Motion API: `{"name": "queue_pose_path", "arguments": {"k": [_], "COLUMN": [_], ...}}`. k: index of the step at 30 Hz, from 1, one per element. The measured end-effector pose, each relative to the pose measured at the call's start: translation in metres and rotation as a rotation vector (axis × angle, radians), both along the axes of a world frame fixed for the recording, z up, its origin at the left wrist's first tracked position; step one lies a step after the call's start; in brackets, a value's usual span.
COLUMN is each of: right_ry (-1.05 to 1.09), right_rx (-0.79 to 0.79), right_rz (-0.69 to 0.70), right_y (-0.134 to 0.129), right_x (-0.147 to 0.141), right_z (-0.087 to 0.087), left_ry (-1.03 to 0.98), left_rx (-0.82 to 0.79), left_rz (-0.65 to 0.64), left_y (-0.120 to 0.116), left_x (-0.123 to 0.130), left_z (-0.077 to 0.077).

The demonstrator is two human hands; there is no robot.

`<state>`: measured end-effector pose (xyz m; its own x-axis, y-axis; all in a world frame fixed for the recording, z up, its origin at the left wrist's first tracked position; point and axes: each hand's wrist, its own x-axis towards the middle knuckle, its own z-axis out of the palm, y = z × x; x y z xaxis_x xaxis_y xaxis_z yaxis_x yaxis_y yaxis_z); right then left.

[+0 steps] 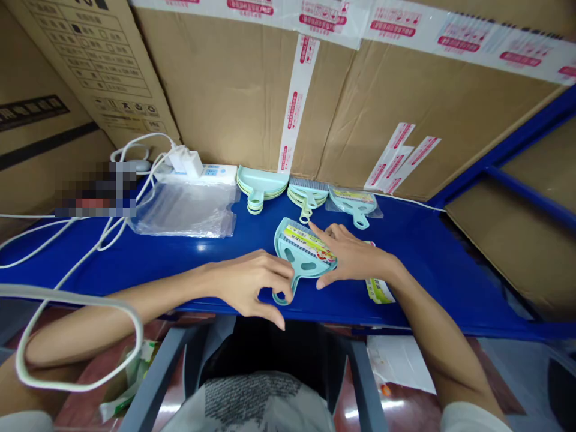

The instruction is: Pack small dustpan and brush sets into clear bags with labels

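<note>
A light blue mini dustpan (281,237) lies on the table in front of me, with a small brush on it and a printed card (306,240) over the bristles. My left hand (258,282) is beside the handle end, its fingers loosely curled and the thumb apart; whether a fingertip touches the handle I cannot tell. Across the dustpan's right side reaches my right hand (353,255), index finger stretched by the card's upper edge and thumb spread below. More printed cards (378,291) lie partly hidden under my right wrist.
Behind stand a dustpan stack (263,180), a brush stack (308,195) and a bagged dustpan set (355,204). Clear plastic bags (184,207) lie at left, near a power strip (218,174) and white cables (101,240). Cardboard (234,90) walls the table's back.
</note>
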<state>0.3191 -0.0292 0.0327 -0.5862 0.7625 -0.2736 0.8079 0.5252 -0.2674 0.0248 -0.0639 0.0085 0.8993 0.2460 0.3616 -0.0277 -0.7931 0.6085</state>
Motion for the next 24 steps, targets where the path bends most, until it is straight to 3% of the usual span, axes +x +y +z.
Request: {"name": "queue_pose_path", "arguments": {"k": [6, 12, 18, 21, 24], "right_ry": [0.157, 0.43, 0.513, 0.516, 0.51], "right_rx": [-0.142, -0.358, -0.415, -0.418, -0.411], "right_rz": [-0.073, -0.186, -0.248, -0.261, -0.262], "right_y": [0.009, 0.023, 0.025, 0.026, 0.027], "right_x": [0.016, 0.031, 0.031, 0.031, 0.031], "right_z": [0.009, 0.013, 0.015, 0.015, 0.015], "left_ry": [0.074, 0.219, 0.366, 0.336, 0.218], "left_rx": [0.043, 0.028, 0.068, 0.068, 0.02], "left_rz": [0.07, 0.023, 0.09, 0.171, 0.194], "left_y": [0.012, 0.021, 0.036, 0.046, 0.048], "left_x": [-0.014, -0.026, -0.051, -0.065, -0.062], "left_z": [0.005, 0.02, 0.029, 0.032, 0.026]}}
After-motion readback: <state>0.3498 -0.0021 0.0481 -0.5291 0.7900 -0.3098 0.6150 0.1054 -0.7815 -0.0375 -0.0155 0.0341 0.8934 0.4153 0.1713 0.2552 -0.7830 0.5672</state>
